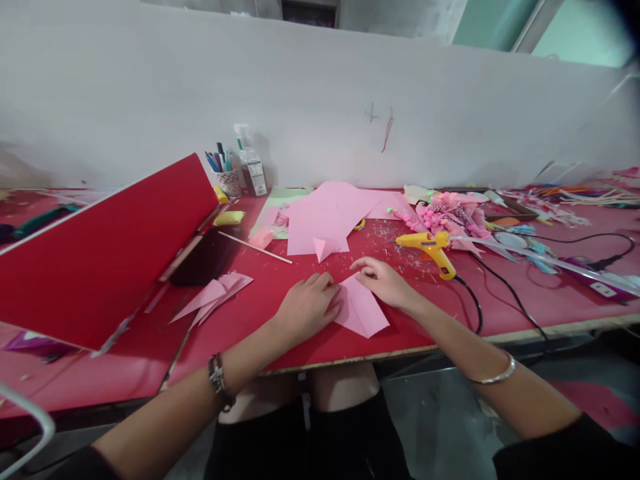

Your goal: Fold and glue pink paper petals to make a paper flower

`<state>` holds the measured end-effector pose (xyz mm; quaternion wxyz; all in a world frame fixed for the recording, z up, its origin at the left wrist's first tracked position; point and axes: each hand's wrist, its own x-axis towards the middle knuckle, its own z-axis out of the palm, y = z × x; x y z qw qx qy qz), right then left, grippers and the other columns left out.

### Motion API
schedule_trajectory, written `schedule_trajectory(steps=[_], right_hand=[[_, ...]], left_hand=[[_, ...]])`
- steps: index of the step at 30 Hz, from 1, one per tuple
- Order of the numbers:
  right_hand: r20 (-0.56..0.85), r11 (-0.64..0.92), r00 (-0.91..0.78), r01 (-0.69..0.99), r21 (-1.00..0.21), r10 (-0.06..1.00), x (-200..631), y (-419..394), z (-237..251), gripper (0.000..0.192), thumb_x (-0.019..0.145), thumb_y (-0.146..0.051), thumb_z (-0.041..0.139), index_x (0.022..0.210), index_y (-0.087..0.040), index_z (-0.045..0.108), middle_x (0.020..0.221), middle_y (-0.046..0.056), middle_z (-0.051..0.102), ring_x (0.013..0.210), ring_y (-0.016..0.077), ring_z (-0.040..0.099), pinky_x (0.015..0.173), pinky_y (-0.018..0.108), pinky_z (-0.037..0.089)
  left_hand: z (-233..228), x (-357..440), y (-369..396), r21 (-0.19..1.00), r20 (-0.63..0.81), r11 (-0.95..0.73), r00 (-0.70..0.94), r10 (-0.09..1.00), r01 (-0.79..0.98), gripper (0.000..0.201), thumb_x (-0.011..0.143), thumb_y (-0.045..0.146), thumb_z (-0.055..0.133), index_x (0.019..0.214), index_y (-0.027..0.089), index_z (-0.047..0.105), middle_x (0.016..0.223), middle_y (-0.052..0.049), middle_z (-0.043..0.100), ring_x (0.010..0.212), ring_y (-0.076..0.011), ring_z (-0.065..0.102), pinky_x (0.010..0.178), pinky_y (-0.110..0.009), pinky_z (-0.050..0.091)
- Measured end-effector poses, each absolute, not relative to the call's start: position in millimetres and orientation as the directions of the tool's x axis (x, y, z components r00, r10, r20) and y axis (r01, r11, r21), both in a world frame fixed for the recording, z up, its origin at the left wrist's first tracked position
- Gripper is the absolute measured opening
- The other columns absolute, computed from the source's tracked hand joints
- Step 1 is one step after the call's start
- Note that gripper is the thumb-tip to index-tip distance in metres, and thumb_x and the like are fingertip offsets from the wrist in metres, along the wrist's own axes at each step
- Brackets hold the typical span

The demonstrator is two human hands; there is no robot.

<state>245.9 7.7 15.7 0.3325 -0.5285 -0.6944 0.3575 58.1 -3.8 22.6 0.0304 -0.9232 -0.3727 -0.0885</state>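
Observation:
A creased sheet of pink paper [364, 311] lies on the red tabletop near its front edge, between my hands. My left hand [307, 308] is closed at the sheet's left side, with fingers bent together and the thumb against the paper. At the upper right corner, my right hand [384, 281] has its fingers curled in on the paper's edge. Just beyond sits a small folded pink paper cone [321, 249] on larger pink sheets [320, 217]. Several folded pink paper pieces [215, 298] rest to the left of my left hand.
A yellow glue gun [430, 251] with a black cord lies to the right. Behind it is a heap of pink decorations [447, 217]. A raised red board [115, 250] leans at left. A pen cup [227, 181] and a bottle [253, 170] stand by the wall. A thin stick [255, 247] lies left of centre.

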Motion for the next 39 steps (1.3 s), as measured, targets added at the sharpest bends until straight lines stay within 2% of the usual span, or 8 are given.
schedule_trajectory(steps=[3, 10, 17, 23, 26, 32, 36, 39], right_hand=[[0.030, 0.136, -0.213, 0.501, -0.855, 0.977, 247, 13, 16, 0.016, 0.077, -0.022, 0.042, 0.090, -0.017, 0.050, 0.056, -0.006, 0.046, 0.046, 0.0083, 0.041, 0.046, 0.020, 0.031], [0.057, 0.126, -0.143, 0.532, -0.837, 0.988, 242, -1, 7, 0.023, 0.078, -0.023, 0.043, 0.100, -0.019, 0.044, 0.073, -0.001, 0.059, 0.062, 0.0123, 0.054, 0.060, 0.024, 0.039], [0.137, 0.207, -0.155, 0.701, -0.682, 0.978, 234, -12, 9, 0.021, 0.079, -0.020, 0.042, 0.100, -0.019, 0.044, 0.059, -0.004, 0.056, 0.058, 0.0134, 0.052, 0.063, 0.026, 0.037], [0.199, 0.248, -0.162, 0.791, -0.559, 0.966, 235, -12, 2, 0.019, 0.080, -0.019, 0.041, 0.098, -0.019, 0.045, 0.056, -0.005, 0.052, 0.058, 0.0135, 0.052, 0.072, 0.029, 0.035], [0.217, 0.259, -0.166, 0.802, -0.537, 0.962, 237, -14, -1, 0.020, 0.079, -0.017, 0.041, 0.099, -0.019, 0.045, 0.058, -0.005, 0.054, 0.061, 0.0139, 0.054, 0.077, 0.032, 0.033], [0.203, 0.217, -0.119, 0.791, -0.572, 0.972, 238, -16, 1, 0.021, 0.079, -0.020, 0.042, 0.100, -0.019, 0.045, 0.058, -0.004, 0.054, 0.062, 0.0148, 0.054, 0.077, 0.033, 0.033], [0.156, 0.161, -0.073, 0.709, -0.686, 0.985, 237, -19, 7, 0.031, 0.077, -0.031, 0.048, 0.106, -0.020, 0.042, 0.061, -0.004, 0.057, 0.067, 0.0170, 0.056, 0.074, 0.033, 0.035], [0.120, 0.137, -0.070, 0.641, -0.756, 0.990, 236, -24, 10, 0.037, 0.077, -0.030, 0.048, 0.111, -0.021, 0.038, 0.065, -0.003, 0.061, 0.068, 0.0165, 0.057, 0.075, 0.033, 0.035]], left_hand=[[22, 62, -2, 0.023, 0.163, -0.693, 0.681, 0.714, 0.720, 0.031, 0.088, 0.030, 0.031, 0.105, 0.016, 0.053, 0.093, -0.008, 0.050, 0.084, -0.0185, 0.052, 0.067, -0.028, 0.044], [14, 69, -3, 0.006, 0.131, -0.664, 0.657, 0.742, 0.748, 0.029, 0.087, 0.025, 0.032, 0.103, 0.012, 0.052, 0.091, -0.008, 0.050, 0.082, -0.0186, 0.053, 0.068, -0.028, 0.045], [14, 72, -5, -0.048, 0.115, -0.660, 0.661, 0.742, 0.749, 0.027, 0.087, 0.023, 0.033, 0.102, 0.013, 0.052, 0.092, -0.008, 0.050, 0.082, -0.0187, 0.052, 0.068, -0.028, 0.046], [21, 75, -7, -0.043, 0.078, -0.637, 0.638, 0.766, 0.770, 0.024, 0.086, 0.025, 0.034, 0.098, 0.014, 0.052, 0.093, -0.007, 0.050, 0.081, -0.0186, 0.054, 0.056, -0.025, 0.045], [22, 76, -7, -0.035, 0.059, -0.629, 0.630, 0.774, 0.777, 0.025, 0.087, 0.026, 0.033, 0.100, 0.014, 0.051, 0.094, -0.008, 0.050, 0.083, -0.0186, 0.054, 0.054, -0.023, 0.044], [21, 72, -13, 0.000, 0.090, -0.662, 0.660, 0.746, 0.749, 0.031, 0.087, 0.023, 0.029, 0.112, 0.014, 0.046, 0.098, -0.008, 0.050, 0.084, -0.0194, 0.052, 0.066, -0.030, 0.046], [23, 70, -23, -0.003, 0.085, -0.686, 0.683, 0.725, 0.728, 0.032, 0.087, 0.023, 0.030, 0.114, 0.016, 0.045, 0.107, -0.009, 0.048, 0.092, -0.0217, 0.047, 0.071, -0.034, 0.044], [24, 71, -26, -0.023, 0.072, -0.668, 0.667, 0.741, 0.744, 0.033, 0.085, 0.023, 0.032, 0.114, 0.015, 0.045, 0.112, -0.010, 0.046, 0.094, -0.0230, 0.045, 0.071, -0.036, 0.044]])
